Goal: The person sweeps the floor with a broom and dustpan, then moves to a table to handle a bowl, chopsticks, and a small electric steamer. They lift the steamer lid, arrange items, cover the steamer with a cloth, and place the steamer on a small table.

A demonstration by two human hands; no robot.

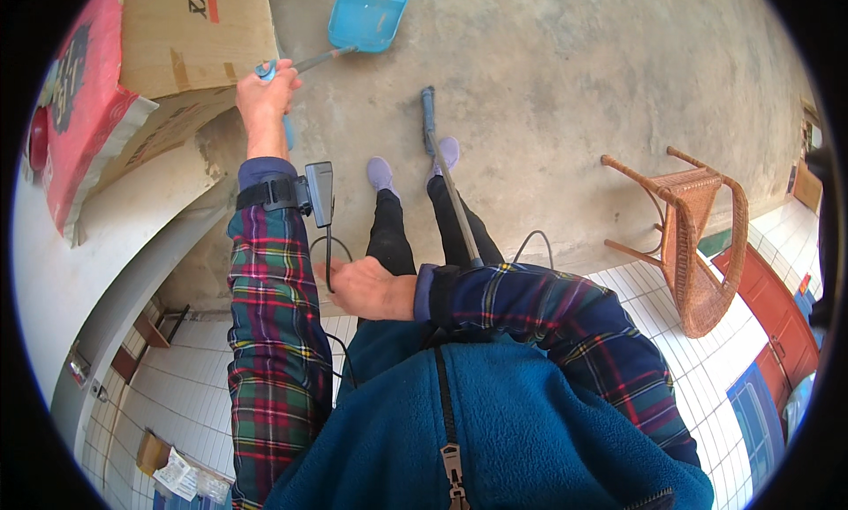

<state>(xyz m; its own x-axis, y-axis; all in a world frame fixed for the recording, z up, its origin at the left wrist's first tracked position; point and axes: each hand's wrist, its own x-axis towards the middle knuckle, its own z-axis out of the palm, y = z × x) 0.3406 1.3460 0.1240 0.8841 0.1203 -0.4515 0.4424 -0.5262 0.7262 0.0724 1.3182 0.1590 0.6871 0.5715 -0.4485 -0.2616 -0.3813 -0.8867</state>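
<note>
My left hand (266, 101) is wrapped around the handle of a long-handled blue plastic dustpan (368, 20), held out ahead of me beside the cardboard box. Its scoop is over the concrete floor. My right hand (368, 288) is in front of my waist, fingers loosely curled near a black cable (328, 258); whether it grips the cable is unclear. A broom (452, 189) slants with its blue-grey head by my right shoe, and its metal pole passes out of sight at my right forearm. A grey device (320, 193) is strapped to my left wrist.
A large cardboard box (199, 36) and a red box (89, 106) stand on a white ledge (159, 182) at left. To the right, a wicker chair (695, 225) stands on the concrete floor (563, 86). White tiled wall and a red door (768, 311) show at lower right.
</note>
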